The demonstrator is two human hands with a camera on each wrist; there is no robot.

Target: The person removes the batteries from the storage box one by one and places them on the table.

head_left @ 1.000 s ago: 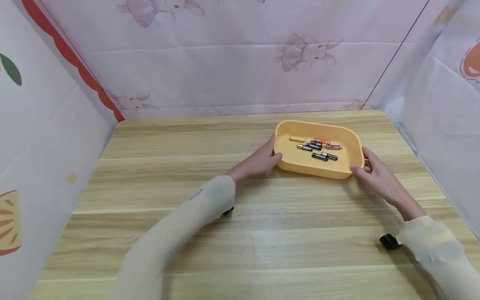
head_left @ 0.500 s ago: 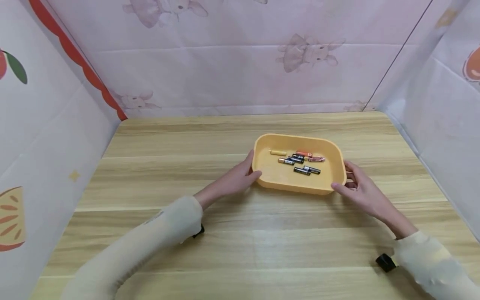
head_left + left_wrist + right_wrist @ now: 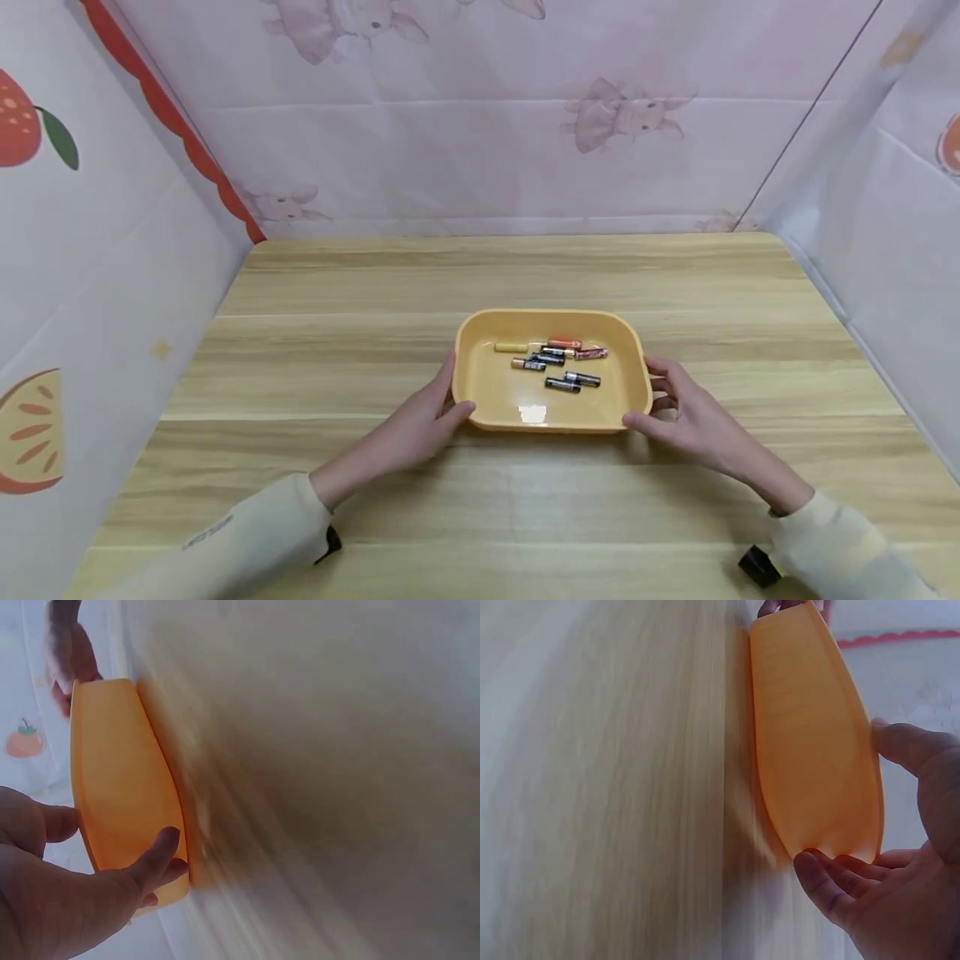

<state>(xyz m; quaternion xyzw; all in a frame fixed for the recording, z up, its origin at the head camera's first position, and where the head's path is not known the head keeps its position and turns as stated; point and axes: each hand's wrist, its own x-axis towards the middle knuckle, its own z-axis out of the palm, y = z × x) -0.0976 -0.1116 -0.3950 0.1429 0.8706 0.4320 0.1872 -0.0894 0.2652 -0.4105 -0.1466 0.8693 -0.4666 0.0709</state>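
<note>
A yellow-orange plastic tray (image 3: 491, 400) with rounded corners is held level by both hands, near the middle of the table. Its left end is gripped by my left hand (image 3: 412, 425), thumb at the near rim and fingers against the outer wall. My right hand (image 3: 693, 421) holds the right end in the same way. Inside lie several loose batteries: a yellow one (image 3: 511, 347), an orange one (image 3: 564, 342), a red one (image 3: 592, 353) and several black ones (image 3: 562, 385). Both wrist views show the tray's outer wall (image 3: 124, 772) close to the tabletop; whether it touches cannot be told.
The wood-grain table (image 3: 337, 333) extends around the tray on every side. A pink rabbit-patterned sheet (image 3: 450, 158) hangs behind the far edge. White sheets with fruit prints stand at the left (image 3: 112, 275) and right (image 3: 885, 250).
Both hands have brought the tray from the back right toward the front and left, to near the table's middle. The batteries have travelled with it, and the grip looks the same.
</note>
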